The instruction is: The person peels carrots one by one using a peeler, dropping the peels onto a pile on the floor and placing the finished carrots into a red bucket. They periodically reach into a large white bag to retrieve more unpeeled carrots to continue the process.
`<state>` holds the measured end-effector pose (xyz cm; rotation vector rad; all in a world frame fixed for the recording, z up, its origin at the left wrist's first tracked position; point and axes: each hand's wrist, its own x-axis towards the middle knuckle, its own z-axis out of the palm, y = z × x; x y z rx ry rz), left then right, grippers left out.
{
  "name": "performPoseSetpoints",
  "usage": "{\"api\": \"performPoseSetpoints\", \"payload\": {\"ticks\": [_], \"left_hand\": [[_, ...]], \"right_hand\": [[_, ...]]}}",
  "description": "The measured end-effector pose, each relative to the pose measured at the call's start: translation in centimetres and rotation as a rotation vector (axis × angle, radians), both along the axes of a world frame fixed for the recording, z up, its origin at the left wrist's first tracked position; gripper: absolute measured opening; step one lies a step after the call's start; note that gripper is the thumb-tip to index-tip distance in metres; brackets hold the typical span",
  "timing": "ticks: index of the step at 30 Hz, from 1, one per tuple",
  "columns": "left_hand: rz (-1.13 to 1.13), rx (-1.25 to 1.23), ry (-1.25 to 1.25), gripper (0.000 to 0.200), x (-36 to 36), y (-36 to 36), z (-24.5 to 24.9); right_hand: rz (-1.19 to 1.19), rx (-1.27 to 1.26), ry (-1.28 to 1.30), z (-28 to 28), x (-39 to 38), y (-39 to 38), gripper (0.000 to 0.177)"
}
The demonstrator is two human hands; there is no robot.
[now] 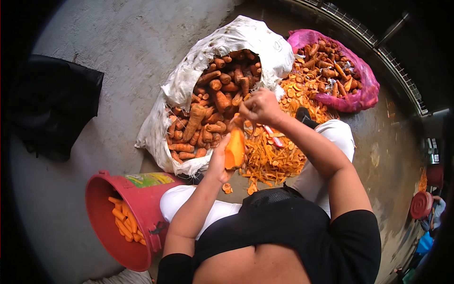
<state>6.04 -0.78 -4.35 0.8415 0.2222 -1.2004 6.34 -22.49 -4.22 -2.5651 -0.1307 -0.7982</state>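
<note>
My left hand [220,163] is closed around a thick, mostly peeled carrot [235,150], bright orange and held upright in front of my lap. Just above its top end, my right hand [260,106] is curled shut; whatever it grips is blurred and hidden by the fingers. Beyond both hands, a white sack [172,85] gapes open with many unpeeled, soil-stained carrots [194,120] inside. Under my right forearm lies a heap of orange peelings and cut ends [269,158], with a small red-and-white object [274,136] on it.
A tilted red bucket [106,227] at my left contains peeled carrots [126,220]. A pink mesh sack [366,94] of carrots and scraps stands far right. Black cloth [56,104] hangs at left. Toward the right edge are a red round lid or tub [421,205] and another person [439,210].
</note>
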Motion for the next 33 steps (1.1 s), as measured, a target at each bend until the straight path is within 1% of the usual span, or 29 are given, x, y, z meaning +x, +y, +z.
{"api": "performPoseSetpoints", "payload": {"ticks": [1,2,4,6,7,8,10,11,12,14,16,17,18,20,23,26,29,30,31,32,33], "left_hand": [[-0.027,-0.012,-0.006,0.042,-0.2,0.2,0.1],[-0.051,-0.024,-0.013,0.043,-0.4,0.4,0.1],[-0.085,-0.072,-0.02,0.045,-0.5,0.5,0.7],[-0.118,-0.078,-0.074,0.044,-0.8,0.7,2.5],[-0.116,-0.078,-0.078,0.045,-0.8,0.9,2.6],[-0.106,-0.068,-0.074,0.046,-0.6,0.9,2.3],[-0.07,-0.053,-0.058,0.047,-0.1,1.0,0.9],[-0.063,-0.05,-0.038,0.047,0.3,1.1,-0.1],[-0.057,-0.048,-0.021,0.046,0.8,1.1,-1.2],[-0.028,-0.011,-0.031,0.044,1.4,0.9,-1.5],[0.018,0.064,-0.08,0.042,1.4,0.5,-0.8],[0.05,0.137,0.01,0.037,2.0,0.6,-2.8],[0.069,0.149,0.019,0.036,2.0,0.5,-2.6],[0.103,0.179,0.036,0.034,1.7,0.3,-1.9],[0.115,0.176,0.035,0.033,1.5,0.0,-1.8],[0.085,0.184,0.002,0.035,1.4,-0.1,-1.6],[-0.012,0.146,-0.114,0.039,1.2,0.3,-1.9],[-0.054,0.126,-0.16,0.04,1.0,0.5,-1.9],[-0.087,0.168,-0.151,0.044,0.5,0.2,-0.2],[-0.114,0.143,-0.161,0.045,0.3,0.3,0.0],[-0.136,0.115,-0.17,0.046,0.1,0.4,0.0]], "right_hand": [[-0.04,-0.013,0.002,-0.2,0.4,-0.8,0.029],[-0.111,0.018,0.08,-0.2,0.6,-1.4,0.03],[-0.249,-0.226,0.087,-1.8,1.4,-3.7,0.038],[-0.423,-0.255,0.261,-1.9,1.4,-5.1,0.039],[-0.51,-0.266,0.351,-1.7,1.4,-5.1,0.039],[-0.503,-0.169,0.348,-1.5,1.4,-5.0,0.039],[-0.474,0.014,0.349,0.7,1.3,-3.3,0.039],[-0.334,0.137,0.16,0.4,1.3,-2.5,0.036],[-0.233,0.159,0.259,2.0,0.8,-1.3,0.034],[-0.038,0.184,0.172,2.5,-0.2,1.0,0.03],[0.12,0.071,-0.007,2.8,-0.9,2.8,0.028],[0.154,0.126,0.1,3.3,-1.5,3.5,0.027],[0.187,0.06,0.092,3.1,-1.6,3.8,0.029],[0.255,0.009,0.105,2.6,-1.8,4.0,0.03],[0.265,0.009,0.086,1.9,-1.9,4.0,0.032],[0.208,0.031,0.082,1.9,-1.8,3.7,0.034],[0.074,-0.097,0.109,0.1,-0.7,1.6,0.032],[0.019,-0.1,0.065,-0.7,0.2,-0.2,0.034],[-0.079,-0.092,0.212,-0.4,0.7,-1.5,0.035],[-0.178,-0.083,0.358,-0.1,1.0,-2.7,0.036],[-0.258,-0.211,0.327,-0.8,1.2,-4.2,0.037]]}}
